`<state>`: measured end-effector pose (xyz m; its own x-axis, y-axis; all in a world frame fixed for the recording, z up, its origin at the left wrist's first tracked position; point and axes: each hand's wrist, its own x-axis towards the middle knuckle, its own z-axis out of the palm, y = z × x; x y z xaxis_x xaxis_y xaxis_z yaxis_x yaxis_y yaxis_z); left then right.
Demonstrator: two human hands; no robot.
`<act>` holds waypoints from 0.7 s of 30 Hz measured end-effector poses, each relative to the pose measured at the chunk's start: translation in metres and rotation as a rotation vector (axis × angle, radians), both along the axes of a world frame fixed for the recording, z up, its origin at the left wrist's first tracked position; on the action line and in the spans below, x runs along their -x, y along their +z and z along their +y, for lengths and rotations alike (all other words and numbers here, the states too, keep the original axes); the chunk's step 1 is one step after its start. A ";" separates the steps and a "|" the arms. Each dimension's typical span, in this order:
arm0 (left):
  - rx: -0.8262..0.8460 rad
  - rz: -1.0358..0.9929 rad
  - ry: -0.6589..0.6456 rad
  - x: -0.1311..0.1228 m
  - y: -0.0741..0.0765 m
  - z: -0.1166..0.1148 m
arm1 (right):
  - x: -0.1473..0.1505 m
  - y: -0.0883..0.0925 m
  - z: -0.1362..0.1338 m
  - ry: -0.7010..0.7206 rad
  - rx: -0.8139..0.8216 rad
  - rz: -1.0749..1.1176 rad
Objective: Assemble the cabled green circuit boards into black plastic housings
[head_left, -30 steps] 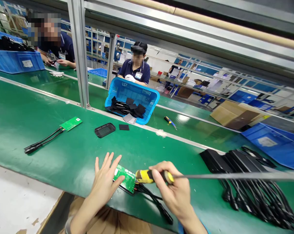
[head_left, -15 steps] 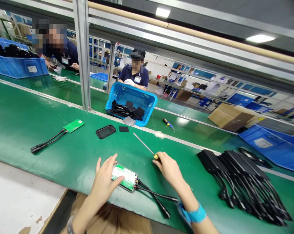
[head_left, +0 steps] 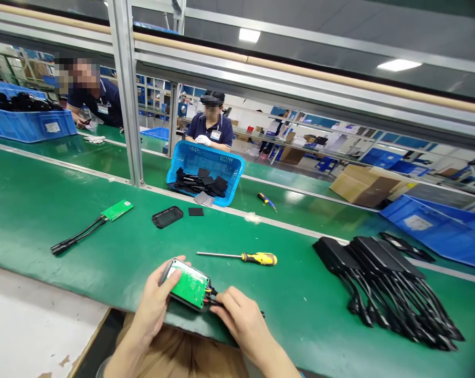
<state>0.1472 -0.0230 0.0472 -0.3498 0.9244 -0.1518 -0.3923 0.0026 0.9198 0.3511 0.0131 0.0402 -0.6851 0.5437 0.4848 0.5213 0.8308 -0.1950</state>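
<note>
A green circuit board (head_left: 190,287) sits in a black housing near the table's front edge. My left hand (head_left: 157,294) is closed around the housing's left end, thumb on the board. At the other end my right hand (head_left: 239,315) pinches the black cables where they leave the housing; most of their length is hidden behind it. Beyond both hands lies a screwdriver (head_left: 260,258) with a yellow and black handle. Farther back are a black ribbed cover (head_left: 167,217) and a small black pad (head_left: 196,211). Another green board with cables (head_left: 118,210) lies to the left.
Several finished-looking black units with cables (head_left: 369,257) lie at the right. A tilted blue basket (head_left: 234,181) of black pieces stands at the back by a metal post (head_left: 126,105). Two people work across the table. Another screwdriver (head_left: 266,200) lies beyond the rail.
My right hand has let go of the screwdriver, now lying on the table, and moved left onto the cables. My left hand has gone from lying open over the board to gripping the housing, now tilted.
</note>
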 end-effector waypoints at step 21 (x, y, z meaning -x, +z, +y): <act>-0.656 -0.508 -0.080 -0.049 0.045 -0.022 | 0.041 0.012 -0.048 -0.020 1.467 0.754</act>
